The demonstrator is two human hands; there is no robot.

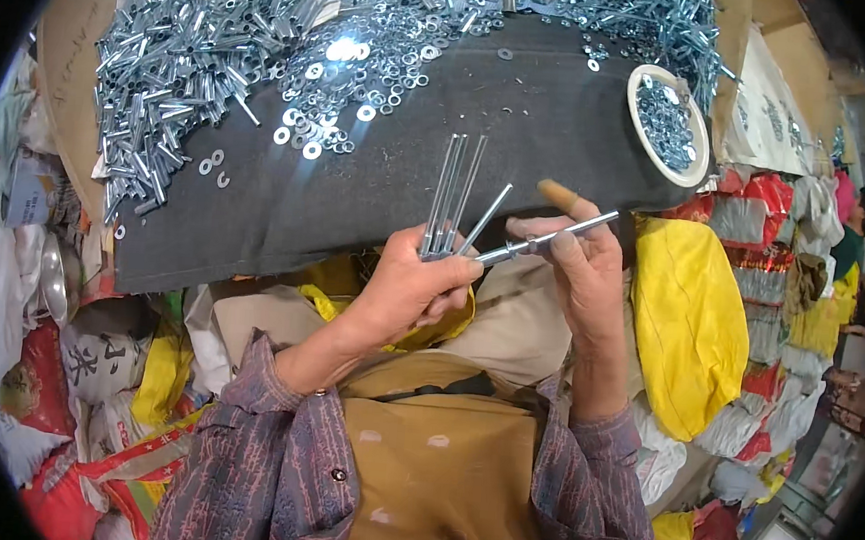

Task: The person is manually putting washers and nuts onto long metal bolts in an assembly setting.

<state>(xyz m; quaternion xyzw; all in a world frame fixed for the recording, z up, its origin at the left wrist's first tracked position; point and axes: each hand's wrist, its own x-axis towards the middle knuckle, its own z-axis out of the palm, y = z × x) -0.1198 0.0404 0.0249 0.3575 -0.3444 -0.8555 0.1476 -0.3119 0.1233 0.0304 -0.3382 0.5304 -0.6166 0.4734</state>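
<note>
My left hand (407, 280) is closed around several thin metal rods (445, 196), which stick up from its fingers in a loose fan. One shorter rod (489, 214) leans to the right out of the same grip. Between the hands lies a metal bolt with a sleeve (590, 223), tilted up to the right, with small washer-like rings near its left part. Its left end meets my left fingertips. My right hand (592, 286) pinches the bolt with thumb and fingers; its raised index finger wears a tan finger cover (562, 196).
A dark cloth (307, 201) covers the work surface. Metal sleeves (180, 82) are heaped at the far left, beside loose washers (366, 113). A pale oval dish (698, 173) of small metal parts sits at the right. A yellow sack (689, 328) stands near my right arm.
</note>
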